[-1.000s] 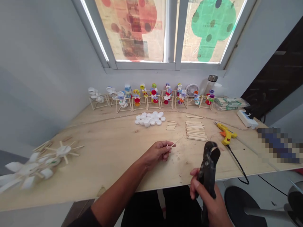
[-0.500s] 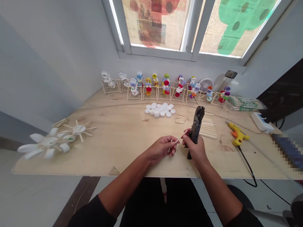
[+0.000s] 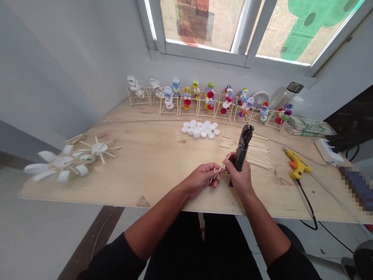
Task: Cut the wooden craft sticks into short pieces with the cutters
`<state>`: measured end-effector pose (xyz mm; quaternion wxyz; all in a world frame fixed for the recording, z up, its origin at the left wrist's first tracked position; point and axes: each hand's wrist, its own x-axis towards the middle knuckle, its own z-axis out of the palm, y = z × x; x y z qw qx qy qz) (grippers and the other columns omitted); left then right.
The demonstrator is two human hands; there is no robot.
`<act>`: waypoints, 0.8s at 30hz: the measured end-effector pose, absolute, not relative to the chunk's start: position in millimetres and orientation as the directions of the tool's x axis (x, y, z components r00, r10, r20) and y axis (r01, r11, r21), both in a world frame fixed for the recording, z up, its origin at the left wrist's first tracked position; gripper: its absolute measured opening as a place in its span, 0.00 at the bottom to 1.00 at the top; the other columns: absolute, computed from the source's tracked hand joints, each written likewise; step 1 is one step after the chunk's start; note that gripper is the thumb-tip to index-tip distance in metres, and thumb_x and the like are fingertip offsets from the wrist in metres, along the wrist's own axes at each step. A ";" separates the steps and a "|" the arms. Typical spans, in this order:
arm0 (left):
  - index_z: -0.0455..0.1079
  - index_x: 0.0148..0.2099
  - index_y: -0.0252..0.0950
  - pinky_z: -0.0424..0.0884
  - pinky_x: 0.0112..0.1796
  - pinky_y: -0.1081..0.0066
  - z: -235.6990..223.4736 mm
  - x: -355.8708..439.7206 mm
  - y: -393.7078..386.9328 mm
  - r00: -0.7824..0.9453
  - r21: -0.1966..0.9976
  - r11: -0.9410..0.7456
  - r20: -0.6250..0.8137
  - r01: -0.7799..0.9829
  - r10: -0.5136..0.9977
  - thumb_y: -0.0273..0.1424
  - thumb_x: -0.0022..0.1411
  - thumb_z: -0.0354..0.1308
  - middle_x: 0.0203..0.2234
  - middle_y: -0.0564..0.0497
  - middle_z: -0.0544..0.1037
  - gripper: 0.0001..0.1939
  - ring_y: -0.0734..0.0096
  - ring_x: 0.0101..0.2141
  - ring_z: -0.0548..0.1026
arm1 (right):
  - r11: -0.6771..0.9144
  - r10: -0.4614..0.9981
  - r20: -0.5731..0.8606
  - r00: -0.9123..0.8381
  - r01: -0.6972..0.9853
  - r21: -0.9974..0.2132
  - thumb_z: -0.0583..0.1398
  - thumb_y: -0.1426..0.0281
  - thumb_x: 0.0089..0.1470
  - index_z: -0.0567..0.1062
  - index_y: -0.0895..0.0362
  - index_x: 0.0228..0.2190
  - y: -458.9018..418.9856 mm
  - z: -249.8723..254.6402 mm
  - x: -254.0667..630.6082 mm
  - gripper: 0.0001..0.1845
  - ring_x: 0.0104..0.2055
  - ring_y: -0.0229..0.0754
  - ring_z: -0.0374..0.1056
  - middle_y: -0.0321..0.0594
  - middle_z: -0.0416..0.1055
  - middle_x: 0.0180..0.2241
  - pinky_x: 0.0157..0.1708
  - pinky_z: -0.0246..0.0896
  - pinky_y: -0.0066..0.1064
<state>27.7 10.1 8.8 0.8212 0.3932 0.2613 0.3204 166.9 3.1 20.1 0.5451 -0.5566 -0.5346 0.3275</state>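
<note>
Near table edge, left hand pinching thin stick.

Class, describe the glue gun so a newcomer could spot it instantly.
On the wooden table, look between the long sticks and the white power strip. The glue gun lies there: yellow, with an orange trigger and black cord, unlike its pale neighbours.

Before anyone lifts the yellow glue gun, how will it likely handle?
The yellow glue gun should feel stiff, given its hard-looking body. Lying on its side, it probably won't roll. Its black cord trails over the table's edge, so it may tug.
</note>
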 end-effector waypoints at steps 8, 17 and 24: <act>0.60 0.44 0.35 0.59 0.24 0.75 9.9 27.4 8.3 0.650 0.794 0.489 -0.162 -0.360 0.743 0.29 0.53 0.55 0.22 0.55 0.69 0.15 0.76 0.21 0.67 | 0.161 0.955 0.224 0.194 0.294 -0.942 0.58 0.69 0.43 0.67 0.56 0.27 -1.3 20.4 163.0 0.06 0.23 0.35 0.61 0.32 0.64 0.24 0.26 0.59 0.28; 0.51 0.58 0.36 0.59 0.27 0.73 2.1 23.3 7.2 0.671 0.819 0.406 -0.036 -0.405 0.741 0.32 0.53 0.60 0.23 0.54 0.71 0.32 0.77 0.21 0.66 | 0.142 0.971 0.193 0.140 0.314 -0.939 0.57 0.70 0.44 0.65 0.54 0.28 -6.6 25.0 156.6 0.05 0.18 0.35 0.63 0.28 0.64 0.17 0.23 0.60 0.28; 0.40 0.63 0.39 0.59 0.26 0.74 -0.4 23.3 5.0 0.686 0.839 0.350 0.037 -0.416 0.727 0.36 0.53 0.61 0.22 0.55 0.71 0.43 0.78 0.20 0.66 | 0.144 0.984 0.171 0.050 0.350 -0.926 0.59 0.72 0.42 0.68 0.56 0.29 -11.6 26.2 162.0 0.07 0.18 0.34 0.63 0.29 0.66 0.19 0.22 0.60 0.27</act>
